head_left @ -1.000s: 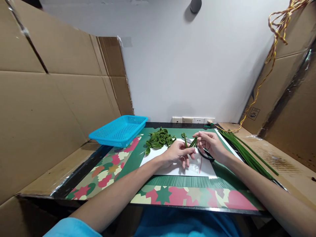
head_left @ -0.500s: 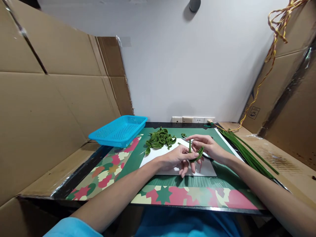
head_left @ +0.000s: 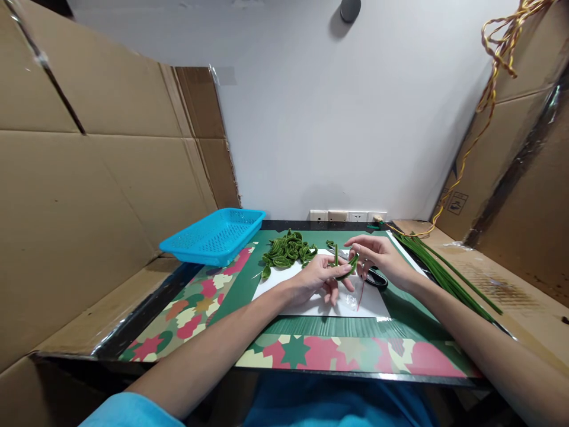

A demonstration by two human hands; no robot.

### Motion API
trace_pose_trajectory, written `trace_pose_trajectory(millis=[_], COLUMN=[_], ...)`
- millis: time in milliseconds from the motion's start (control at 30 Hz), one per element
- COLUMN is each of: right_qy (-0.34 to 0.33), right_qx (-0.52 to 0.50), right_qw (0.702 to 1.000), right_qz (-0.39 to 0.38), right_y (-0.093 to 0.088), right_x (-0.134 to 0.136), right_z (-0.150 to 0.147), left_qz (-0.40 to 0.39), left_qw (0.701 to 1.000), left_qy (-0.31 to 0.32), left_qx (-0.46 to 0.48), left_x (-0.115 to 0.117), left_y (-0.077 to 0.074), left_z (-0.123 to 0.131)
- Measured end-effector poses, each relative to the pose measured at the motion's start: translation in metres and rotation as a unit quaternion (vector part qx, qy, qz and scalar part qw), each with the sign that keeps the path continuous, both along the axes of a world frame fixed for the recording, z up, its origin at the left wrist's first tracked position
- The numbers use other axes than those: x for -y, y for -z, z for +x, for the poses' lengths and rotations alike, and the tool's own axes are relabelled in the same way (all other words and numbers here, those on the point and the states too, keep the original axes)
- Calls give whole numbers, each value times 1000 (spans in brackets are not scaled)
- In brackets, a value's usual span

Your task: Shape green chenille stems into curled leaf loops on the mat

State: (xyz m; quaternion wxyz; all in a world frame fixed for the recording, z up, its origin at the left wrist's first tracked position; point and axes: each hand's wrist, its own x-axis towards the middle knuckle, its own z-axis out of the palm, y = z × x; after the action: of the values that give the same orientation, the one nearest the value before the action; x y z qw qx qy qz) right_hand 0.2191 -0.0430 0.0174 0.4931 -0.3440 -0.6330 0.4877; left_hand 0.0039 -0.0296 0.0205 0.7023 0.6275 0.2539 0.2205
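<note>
My left hand [head_left: 320, 277] pinches a bent green pipe cleaner [head_left: 344, 274] between thumb and fingers. One end of it stands upright and the other curves up to the right. At that right end, my right hand [head_left: 380, 256] has its thumb and fingertips closed on the tip. Behind and below the right hand lies a pair of scissors [head_left: 377, 279] with black handles, its blades partly hidden. A small clear plastic bag [head_left: 350, 301] with a red line rests under the hands on a white sheet [head_left: 293, 305].
A pile of leaf-shaped green pipe cleaners [head_left: 288, 249] lies left of the hands. Long straight green stems [head_left: 444, 276] are bundled at the right. A blue basket [head_left: 213, 234] stands at the back left. Cardboard walls [head_left: 102, 178] flank the table; a twisted yellow cable [head_left: 464, 157] hangs at the right.
Both hands have shifted slightly; the left went a little left and up with the pipe cleaner, and the right rose. More of the scissors' handles and the plastic bag now shows.
</note>
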Motion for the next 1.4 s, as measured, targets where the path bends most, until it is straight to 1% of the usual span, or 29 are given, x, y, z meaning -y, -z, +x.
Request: trace_pose_trajectory(millis=[100, 200, 400, 533, 633, 733, 967, 1100, 1200, 1400], right_qy=[-3, -11, -21, -29, -20, -10, 3, 3, -5, -33], right_qx=[21, 24, 45, 59, 76, 92, 102, 104, 109, 120], right_qw=[1000, 1000, 999, 998, 996, 995, 993, 993, 992, 989], right_qz=[12, 16, 13, 25, 39, 47, 58, 60, 64, 79], right_y=[-1, -2, -5, -5, -4, -3, -1, -2, -3, -5], right_x=[0, 0, 2, 2, 2, 4, 2, 3, 2, 3], right_z=[4, 6, 7, 7, 5, 2, 3, 4, 6, 12], left_qz=[5, 4, -9, 21, 57, 74, 57, 67, 68, 42], left_qw=[999, 998, 998, 996, 994, 993, 996, 996, 997, 999], left_qy=[-36, -60, -68, -86, -94, -91, -68, -59, -44, -22], left_qx=[11, 20, 8, 9, 20, 14, 12, -7, -17, -22], left_x=[-2, -3, 0, 2, 2, 2, 1, -1, 0, 6], left_y=[1, 1, -2, -3, -1, 1, 2, 2, 1, -5], left_z=[0, 1, 1, 3, 4, 4, 3, 3, 3, 4])
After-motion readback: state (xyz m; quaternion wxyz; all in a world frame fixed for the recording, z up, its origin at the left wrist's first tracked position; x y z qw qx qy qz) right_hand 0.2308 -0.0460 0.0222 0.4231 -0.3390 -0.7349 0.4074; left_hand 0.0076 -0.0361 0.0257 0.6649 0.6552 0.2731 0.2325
